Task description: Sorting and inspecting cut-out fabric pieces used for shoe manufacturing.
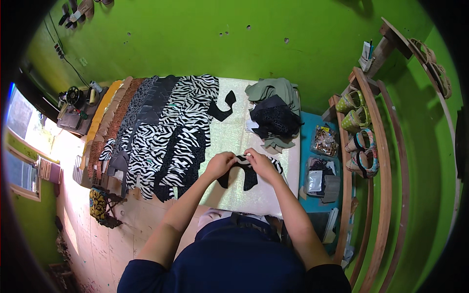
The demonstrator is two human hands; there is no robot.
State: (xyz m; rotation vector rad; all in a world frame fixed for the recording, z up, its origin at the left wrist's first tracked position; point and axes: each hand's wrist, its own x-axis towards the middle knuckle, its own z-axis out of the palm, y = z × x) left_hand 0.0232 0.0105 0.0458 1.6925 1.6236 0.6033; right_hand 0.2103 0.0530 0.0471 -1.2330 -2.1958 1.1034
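Near the front of the pale table point(227, 132), my left hand point(221, 166) and my right hand point(260, 165) pinch the top edge of a curved black cut piece point(249, 178) of sheet material. Its ends hang down, and a greyish strip shows along the top between my fingers. Part of a zebra-print piece point(277, 165) shows beside my right wrist. Left of my hands lie overlapping rows of zebra-print cut pieces point(168, 141). A separate dark curved piece point(222, 114) rests farther back. At the back right, black patterned pieces point(273, 116) are heaped on grey-green ones point(288, 88).
More rows, in grey, brown and yellow point(103, 110), extend left toward a sewing machine point(74, 100). On the right, a blue surface point(307, 139) carries a container of small items point(326, 140) and a tray point(322, 178). Beyond it, a wooden rack point(373, 146) holds patterned sandals point(361, 163).
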